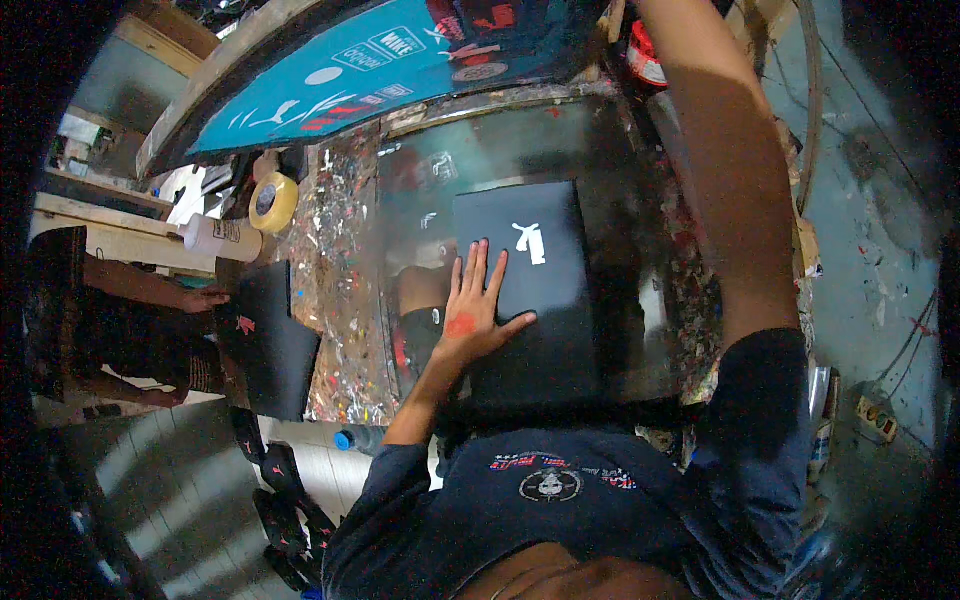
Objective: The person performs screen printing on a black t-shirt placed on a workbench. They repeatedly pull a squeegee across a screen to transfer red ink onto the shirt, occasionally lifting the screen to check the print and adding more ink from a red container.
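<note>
My left hand (475, 305) lies flat with its fingers spread on the left part of a black rectangular panel (545, 335). A red stain marks the back of this hand. The panel bears a small white print near its far end and rests on a dark, glossy tabletop plate (415, 190). Up past the right side reaches my right arm; its hand is beyond the upper edge of the picture. Across the top, a screen-printing frame (165, 135) with blue mesh (300, 85) stands raised at a tilt above the plate.
A paint-spattered worktable (345, 250) carries a tape roll (273, 201) and a white bottle (222, 238). At left, another person's hand (205, 299) touches a black panel (268, 345) with a red print. A red-lidded container (645, 55) stands at upper right; a blue-capped bottle (360, 439) is below.
</note>
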Motion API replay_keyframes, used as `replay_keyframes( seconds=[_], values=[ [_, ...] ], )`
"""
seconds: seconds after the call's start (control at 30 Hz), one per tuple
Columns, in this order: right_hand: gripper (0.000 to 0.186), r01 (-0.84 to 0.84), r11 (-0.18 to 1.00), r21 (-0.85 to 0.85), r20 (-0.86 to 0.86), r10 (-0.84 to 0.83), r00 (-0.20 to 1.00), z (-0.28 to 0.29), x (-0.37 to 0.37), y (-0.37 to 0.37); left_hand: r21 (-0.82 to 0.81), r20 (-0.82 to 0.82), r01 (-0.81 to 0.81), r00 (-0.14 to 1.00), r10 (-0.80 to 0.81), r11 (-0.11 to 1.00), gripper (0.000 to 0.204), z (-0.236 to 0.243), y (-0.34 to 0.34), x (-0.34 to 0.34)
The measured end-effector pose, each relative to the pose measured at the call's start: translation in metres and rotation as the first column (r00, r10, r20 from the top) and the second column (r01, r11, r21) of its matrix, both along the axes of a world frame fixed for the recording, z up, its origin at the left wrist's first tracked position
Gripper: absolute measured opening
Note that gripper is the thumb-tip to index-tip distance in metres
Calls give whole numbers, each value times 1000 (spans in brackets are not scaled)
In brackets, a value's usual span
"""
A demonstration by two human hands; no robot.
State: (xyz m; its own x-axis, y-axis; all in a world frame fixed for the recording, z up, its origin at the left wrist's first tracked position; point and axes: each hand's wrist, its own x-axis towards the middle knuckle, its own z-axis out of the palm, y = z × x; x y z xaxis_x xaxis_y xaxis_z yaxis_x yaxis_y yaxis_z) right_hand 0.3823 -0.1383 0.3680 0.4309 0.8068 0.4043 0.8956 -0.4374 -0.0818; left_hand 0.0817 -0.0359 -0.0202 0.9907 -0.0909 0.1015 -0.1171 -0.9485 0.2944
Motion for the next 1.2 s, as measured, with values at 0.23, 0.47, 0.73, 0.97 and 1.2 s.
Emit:
replay_keyframes(
  seconds=[0.23,0.47,0.73,0.97,1.2],
  values=[
    [87,-16,1000,1,-35,16,999,5,-9,-9,11,-14,3,1000,-3,1000,112,-4,-2,7],
    [86,-1,1000,12,-47,2,999,4,-9,-6,38,10,8,1000,-8,999,109,-6,-5,5],
    [88,-25,1000,17,-73,26,997,4,-7,3,-693,116,201,979,-168,692,103,6,-100,88],
    [90,-69,997,-38,-100,65,993,8,-8,-1,74,435,622,683,-587,779,79,37,-307,170],
    [95,-44,998,53,-1,44,999,2,6,-3,167,608,412,672,-423,895,57,42,-121,137]
  ],
)
